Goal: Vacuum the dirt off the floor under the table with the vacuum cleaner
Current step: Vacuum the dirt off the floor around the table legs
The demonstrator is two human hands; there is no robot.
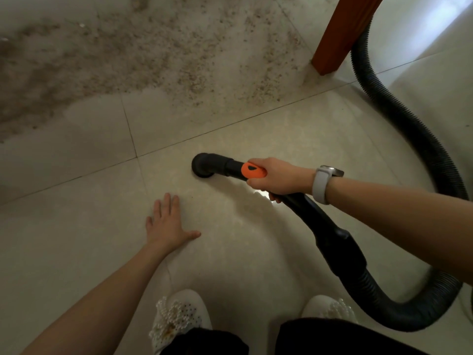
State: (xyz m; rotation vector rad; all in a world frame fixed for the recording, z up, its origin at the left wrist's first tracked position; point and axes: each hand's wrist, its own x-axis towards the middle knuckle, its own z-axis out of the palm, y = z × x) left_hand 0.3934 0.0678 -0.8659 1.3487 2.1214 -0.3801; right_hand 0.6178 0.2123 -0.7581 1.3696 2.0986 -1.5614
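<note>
A wide patch of brown gritty dirt (143, 55) covers the tiled floor across the top of the view. The black vacuum nozzle (204, 165) sits mouth-down on a clean tile below the dirt. My right hand (277, 176) grips the black handle tube just behind its orange slider (253, 170); a white watch is on that wrist. The ribbed black hose (409, 129) loops from the handle round the right side and up behind the table leg. My left hand (167, 224) rests flat on the floor, fingers spread, left of and nearer than the nozzle.
A red-brown wooden table leg (337, 37) stands on the floor at the upper right, with dirt round its foot. My two white shoes (181, 316) are at the bottom centre. The lower half of the view is pale tile with dark grout lines.
</note>
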